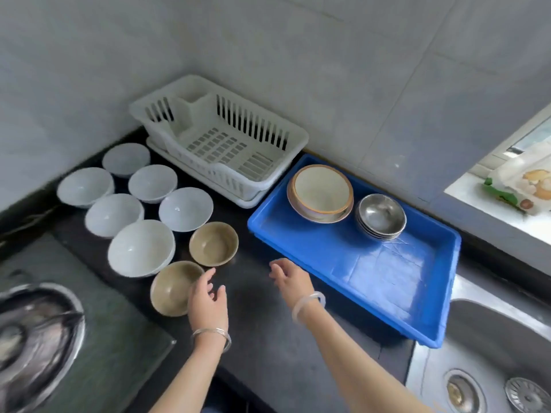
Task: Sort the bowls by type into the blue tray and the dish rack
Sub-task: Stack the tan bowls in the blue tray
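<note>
Here, in the head view, your left hand (205, 299) hovers with its fingers loosely spread beside the nearer brown bowl (173, 289), the fingertips close to its right rim and gripping nothing. Your right hand (290, 278) hangs open over the dark counter (253, 323), just left of the blue tray (387, 287), and it too is empty. A silver bangle (213, 333) sits on your left wrist and a pale bangle (307, 305) on your right.

A second brown bowl (213, 243) stands just behind the first. To their left, six white bowls (140, 247) stand in a cluster on the counter, all upright. The white dish rack (220, 138) sits against the tiled wall behind them and holds no bowls.

Inside the blue tray, at its far end, you have a stack of cream bowls with brown rims (320, 192) and, just beside it to the right, a stack of steel bowls (381, 216). The near part of the tray is bare.

A gas burner (32, 332) lies at lower left and a steel sink (492, 353) at lower right, touching the tray's near corner.
</note>
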Motion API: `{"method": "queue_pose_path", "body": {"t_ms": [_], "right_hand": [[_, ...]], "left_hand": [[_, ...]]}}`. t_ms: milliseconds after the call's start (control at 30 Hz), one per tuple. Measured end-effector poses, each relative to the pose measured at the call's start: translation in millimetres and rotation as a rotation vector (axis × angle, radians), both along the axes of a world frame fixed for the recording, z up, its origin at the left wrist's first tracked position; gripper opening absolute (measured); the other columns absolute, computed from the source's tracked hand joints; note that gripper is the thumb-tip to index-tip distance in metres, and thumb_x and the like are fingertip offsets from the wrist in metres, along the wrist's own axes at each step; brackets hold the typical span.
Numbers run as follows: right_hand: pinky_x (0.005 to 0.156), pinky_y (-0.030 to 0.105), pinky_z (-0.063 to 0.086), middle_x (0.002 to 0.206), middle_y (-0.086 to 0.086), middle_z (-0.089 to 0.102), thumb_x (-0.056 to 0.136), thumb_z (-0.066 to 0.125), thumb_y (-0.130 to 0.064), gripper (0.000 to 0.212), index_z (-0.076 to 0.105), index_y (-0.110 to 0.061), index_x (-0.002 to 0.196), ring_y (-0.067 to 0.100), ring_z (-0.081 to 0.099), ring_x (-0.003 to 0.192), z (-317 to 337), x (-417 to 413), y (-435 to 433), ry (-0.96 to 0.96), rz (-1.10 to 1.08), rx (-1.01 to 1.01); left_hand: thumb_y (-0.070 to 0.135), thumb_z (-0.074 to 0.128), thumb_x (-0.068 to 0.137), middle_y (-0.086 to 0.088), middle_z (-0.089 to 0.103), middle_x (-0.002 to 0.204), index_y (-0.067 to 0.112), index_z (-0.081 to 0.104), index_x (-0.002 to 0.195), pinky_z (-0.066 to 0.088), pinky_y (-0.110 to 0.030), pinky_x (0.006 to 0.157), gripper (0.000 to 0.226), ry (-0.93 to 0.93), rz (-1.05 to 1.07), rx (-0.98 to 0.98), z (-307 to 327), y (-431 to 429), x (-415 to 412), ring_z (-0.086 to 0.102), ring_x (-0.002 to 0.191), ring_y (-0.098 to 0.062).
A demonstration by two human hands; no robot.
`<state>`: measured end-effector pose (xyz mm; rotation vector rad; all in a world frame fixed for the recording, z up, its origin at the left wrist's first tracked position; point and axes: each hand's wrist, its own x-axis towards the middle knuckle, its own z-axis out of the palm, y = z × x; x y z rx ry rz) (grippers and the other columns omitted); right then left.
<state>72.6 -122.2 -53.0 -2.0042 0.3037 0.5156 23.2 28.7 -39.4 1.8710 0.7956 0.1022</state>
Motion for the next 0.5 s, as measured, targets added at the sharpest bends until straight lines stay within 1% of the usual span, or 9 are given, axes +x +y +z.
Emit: {"method": "queue_pose_path", "body": {"t_ms": [67,133,200,267,333,400,433,500], "right_hand": [[0.091,0.040,0.051,0.103,0.002,0.067,0.091,0.042,-0.034,0.028,0.057,-0.025,0.113,0.020,0.063,0.094,-3.8,6.8,24.4,0.055,0.046,-0.012],[0.094,0.042,0.050,0.113,0.004,0.064,0.093,0.044,-0.036,0.035,0.051,-0.024,0.125,0.021,0.062,0.099,-5.9,18.0,44.2,0.102,0.078,-0.050],[0.096,0.043,0.050,0.122,0.005,0.060,0.093,0.046,-0.039,0.044,0.041,-0.025,0.135,0.022,0.061,0.105,-6.3,30.9,61.3,0.153,0.117,-0.096],[0.095,0.044,0.050,0.128,0.006,0.057,0.093,0.048,-0.040,0.053,0.033,-0.025,0.140,0.024,0.060,0.108,-6.9,41.4,76.5,0.194,0.149,-0.137],[0.091,0.042,0.053,0.125,0.008,0.059,0.093,0.049,-0.039,0.055,0.030,-0.024,0.142,0.024,0.062,0.104,-8.9,48.6,88.7,0.204,0.157,-0.149],[0.077,0.035,0.056,0.112,0.008,0.064,0.093,0.051,-0.034,0.052,0.032,-0.022,0.139,0.021,0.066,0.089,-10.7,52.6,97.8,0.212,0.130,-0.130],[0.070,0.032,0.056,0.106,0.008,0.065,0.093,0.051,-0.031,0.050,0.033,-0.022,0.138,0.019,0.066,0.082,-11.8,53.9,101.1,0.216,0.114,-0.122],[0.066,0.031,0.056,0.098,0.007,0.066,0.093,0.051,-0.024,0.047,0.033,-0.021,0.137,0.017,0.066,0.073,-14.6,55.7,106.0,0.216,0.082,-0.109]], "left_hand": [[-0.003,0.060,0.081,-0.016,0.056,0.121,0.010,0.058,0.119,0.044,-0.040,0.095,0.040,-0.001,0.119,0.063,-5.5,19.6,-10.0,0.055,0.112,-0.032],[-0.006,0.066,0.073,-0.020,0.054,0.124,0.007,0.061,0.116,0.038,-0.046,0.098,0.046,0.004,0.211,0.168,-10.6,34.3,-16.1,0.049,0.116,-0.038],[-0.007,0.070,0.069,-0.021,0.046,0.132,0.010,0.060,0.119,0.037,-0.045,0.098,0.054,0.039,0.319,0.174,-12.9,45.0,-19.6,0.045,0.116,-0.040],[-0.008,0.068,0.070,-0.019,0.038,0.137,0.015,0.052,0.129,0.036,-0.041,0.100,0.065,0.075,0.363,0.105,-18.1,55.8,-22.0,0.041,0.121,-0.035],[-0.008,0.064,0.074,-0.020,0.038,0.138,0.015,0.041,0.137,0.035,-0.040,0.103,0.071,0.091,0.323,0.037,-26.3,66.3,-23.8,0.040,0.125,-0.032],[-0.005,0.059,0.079,-0.018,0.045,0.137,0.016,0.035,0.141,0.042,-0.041,0.099,0.069,0.114,0.318,-0.057,-31.3,74.7,-24.7,0.054,0.113,-0.033],[-0.003,0.057,0.082,-0.015,0.049,0.136,0.017,0.034,0.142,0.044,-0.039,0.096,0.067,0.124,0.329,-0.105,-32.6,77.2,-25.6,0.059,0.107,-0.032],[0.001,0.054,0.085,-0.011,0.054,0.134,0.018,0.035,0.141,0.042,-0.033,0.094,0.062,0.135,0.345,-0.174,-35.4,78.6,-27.3,0.060,0.108,-0.029]]}}
